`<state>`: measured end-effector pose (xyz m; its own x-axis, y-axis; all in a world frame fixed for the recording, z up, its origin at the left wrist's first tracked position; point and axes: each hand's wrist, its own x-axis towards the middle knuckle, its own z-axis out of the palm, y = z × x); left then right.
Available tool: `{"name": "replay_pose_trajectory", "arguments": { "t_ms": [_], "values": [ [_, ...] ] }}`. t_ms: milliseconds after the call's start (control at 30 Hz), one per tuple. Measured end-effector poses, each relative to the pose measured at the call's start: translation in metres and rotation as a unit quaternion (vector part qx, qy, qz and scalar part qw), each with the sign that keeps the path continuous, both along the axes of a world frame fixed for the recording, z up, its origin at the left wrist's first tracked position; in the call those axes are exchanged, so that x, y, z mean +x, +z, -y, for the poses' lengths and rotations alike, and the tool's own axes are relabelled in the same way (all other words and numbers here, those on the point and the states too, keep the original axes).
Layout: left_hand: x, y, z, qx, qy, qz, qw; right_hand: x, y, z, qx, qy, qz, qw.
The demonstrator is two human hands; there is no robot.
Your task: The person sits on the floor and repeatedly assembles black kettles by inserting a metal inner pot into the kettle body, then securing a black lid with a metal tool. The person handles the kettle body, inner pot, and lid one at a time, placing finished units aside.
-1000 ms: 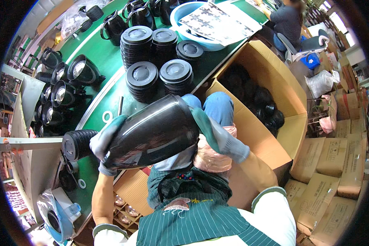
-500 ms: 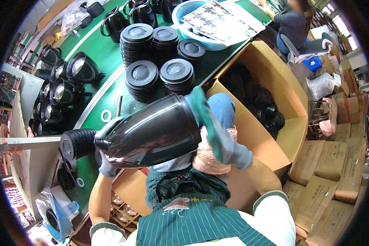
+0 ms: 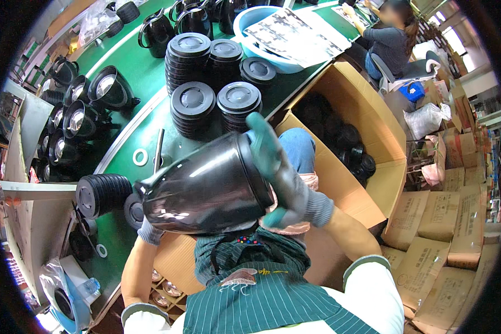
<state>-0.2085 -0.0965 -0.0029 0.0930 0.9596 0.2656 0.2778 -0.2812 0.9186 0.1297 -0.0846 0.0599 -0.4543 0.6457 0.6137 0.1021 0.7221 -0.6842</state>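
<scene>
At the far left, a row of open black jug bodies [image 3: 75,119] stands along the edge of the green table [image 3: 145,83]; the outermost ones bend into the dark rim and are hard to make out. Just below them a stack of ribbed black rings [image 3: 100,193] lies on its side, partly cut off by what I hold.

My left hand [image 3: 148,230] is almost wholly hidden under the black jug body [image 3: 209,186]; only a grey glove cuff shows beneath it. I cannot tell how its fingers are set, though it bears the narrow end from below. The jug body is held above my lap, lying nearly on its side, narrow end toward my left, wide end toward my right. Its shell is glossy black and throws back pale streaks of light. The far side and the inside are hidden from me.

My right hand [image 3: 281,172], in a green and grey glove, is clenched against the wide end, fingers spread over the rim.

Behind it stand stacks of round black lids [image 3: 217,72]. To the right sits an open cardboard box [image 3: 367,119]; the dark parts inside it are too shadowed to identify. At upper right a seated person [image 3: 392,39] works beyond a blue basin [image 3: 250,19] covered by a printed sheet.
</scene>
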Motion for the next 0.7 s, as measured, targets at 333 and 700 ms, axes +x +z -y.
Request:
{"name": "replay_pose_trajectory", "arguments": {
  "t_ms": [333,700],
  "values": [
    [0.036,0.050,-0.009,0.159,-0.088,-0.086,0.980,0.006,-0.017,0.028,-0.353,-0.020,-0.153,0.923],
    [0.062,0.014,0.005,-0.054,-0.017,0.073,0.996,0.022,0.008,0.056,-0.332,0.010,-0.303,0.893]
  ]
}}
